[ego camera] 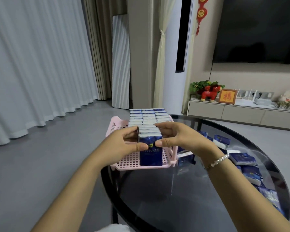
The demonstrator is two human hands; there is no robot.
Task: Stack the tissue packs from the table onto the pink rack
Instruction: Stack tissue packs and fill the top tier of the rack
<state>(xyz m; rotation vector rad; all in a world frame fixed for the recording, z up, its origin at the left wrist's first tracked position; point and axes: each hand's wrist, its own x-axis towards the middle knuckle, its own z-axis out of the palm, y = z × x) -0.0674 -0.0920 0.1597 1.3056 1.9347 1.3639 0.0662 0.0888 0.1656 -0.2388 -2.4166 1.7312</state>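
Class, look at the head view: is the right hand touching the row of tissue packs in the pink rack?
Touching. The head view shows the right hand with its thumb on the front pack's face and fingers over the row of tissue packs.

the pink rack (129,162), a lattice-walled tray, sits at the near-left edge of the round dark glass bench (157,198). blue-and-white tissue packs (147,117) stand upright in three rows inside it, the middle row's front pack (150,151) facing the camera. more loose packs (243,159) lie scattered flat on the bench to the right.
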